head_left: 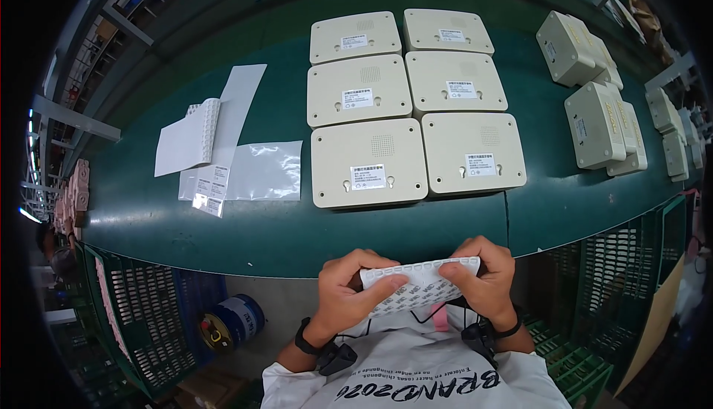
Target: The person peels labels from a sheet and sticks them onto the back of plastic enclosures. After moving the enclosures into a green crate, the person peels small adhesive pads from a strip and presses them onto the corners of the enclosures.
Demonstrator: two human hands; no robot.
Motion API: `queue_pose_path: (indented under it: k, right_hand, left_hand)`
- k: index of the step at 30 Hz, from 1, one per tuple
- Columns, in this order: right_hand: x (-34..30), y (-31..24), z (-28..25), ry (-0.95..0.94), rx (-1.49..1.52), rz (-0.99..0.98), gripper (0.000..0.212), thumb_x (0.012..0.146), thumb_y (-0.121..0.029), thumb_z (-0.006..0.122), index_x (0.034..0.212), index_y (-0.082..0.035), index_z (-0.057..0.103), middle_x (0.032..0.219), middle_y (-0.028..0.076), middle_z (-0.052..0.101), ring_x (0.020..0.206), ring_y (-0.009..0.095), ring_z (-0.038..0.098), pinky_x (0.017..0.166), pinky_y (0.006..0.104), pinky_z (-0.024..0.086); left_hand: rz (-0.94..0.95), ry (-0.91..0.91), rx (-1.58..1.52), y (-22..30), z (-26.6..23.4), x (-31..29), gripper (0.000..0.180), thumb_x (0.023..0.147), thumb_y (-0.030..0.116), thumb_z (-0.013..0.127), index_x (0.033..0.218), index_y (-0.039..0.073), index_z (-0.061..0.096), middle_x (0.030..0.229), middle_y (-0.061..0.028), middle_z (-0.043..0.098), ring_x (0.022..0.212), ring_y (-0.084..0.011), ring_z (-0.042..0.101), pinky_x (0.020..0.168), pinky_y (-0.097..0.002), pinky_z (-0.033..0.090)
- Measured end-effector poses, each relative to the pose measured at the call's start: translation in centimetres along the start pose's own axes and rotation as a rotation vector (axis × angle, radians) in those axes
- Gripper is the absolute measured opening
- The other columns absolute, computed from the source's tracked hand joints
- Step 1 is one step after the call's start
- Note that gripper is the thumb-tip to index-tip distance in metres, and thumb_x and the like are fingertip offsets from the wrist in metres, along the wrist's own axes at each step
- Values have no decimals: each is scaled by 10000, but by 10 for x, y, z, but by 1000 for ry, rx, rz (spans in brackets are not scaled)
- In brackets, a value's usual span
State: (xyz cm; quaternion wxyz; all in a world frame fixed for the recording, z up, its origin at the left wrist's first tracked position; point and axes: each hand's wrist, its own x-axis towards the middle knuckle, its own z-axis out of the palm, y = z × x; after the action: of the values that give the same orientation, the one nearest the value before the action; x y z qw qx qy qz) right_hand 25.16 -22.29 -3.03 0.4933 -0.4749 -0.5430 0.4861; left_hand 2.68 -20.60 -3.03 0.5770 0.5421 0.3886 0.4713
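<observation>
The left hand [349,290] pinches the left end of a white sheet [420,290] with its thumb on the near face and its fingers behind. The right hand [486,271] grips the right end the same way, its thumb near the far edge. The sheet is held up just off the near side of a green table [282,238], in front of a white shirt [438,372]; its near face bears repeated dark print, and small rounded pads line its far edge. Black straps with dark devices [336,357] sit on both wrists.

Farther off, six cream casings [427,75] lie flat in two columns of three, each with a small printed label. To their left, a curled white sheet [182,145] rests over a long white strip [245,104], beside a strip of labels [212,186] and a glossy clear film [271,171]. At the far right, more cream casings [590,127] stand on edge in groups. A blue drum [241,316] stands below the table, to the near left, beside a green crate [141,305]
</observation>
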Motion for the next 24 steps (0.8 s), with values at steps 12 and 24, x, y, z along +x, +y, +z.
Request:
queue_pose_path:
  k: [12, 24]
  right_hand:
    - [6, -10, 3, -38, -174, -30, 168, 837, -64, 820, 945, 13, 716, 804, 88, 749, 682, 90, 687, 598, 234, 520]
    - [0, -9, -4, 18, -146, -46, 171, 794, 4, 816, 914, 24, 696, 810, 114, 727, 695, 140, 680, 620, 246, 494]
  left_hand:
    - [-204, -135, -7, 0, -14, -1, 114, 888, -11, 745, 991, -36, 705, 939, -108, 727, 794, -94, 674, 661, -230, 535]
    - [-80, -97, -98, -1, 3, -2, 288, 831, -136, 721, 1105, -74, 660, 1069, -169, 658, 893, -177, 677, 755, -300, 568]
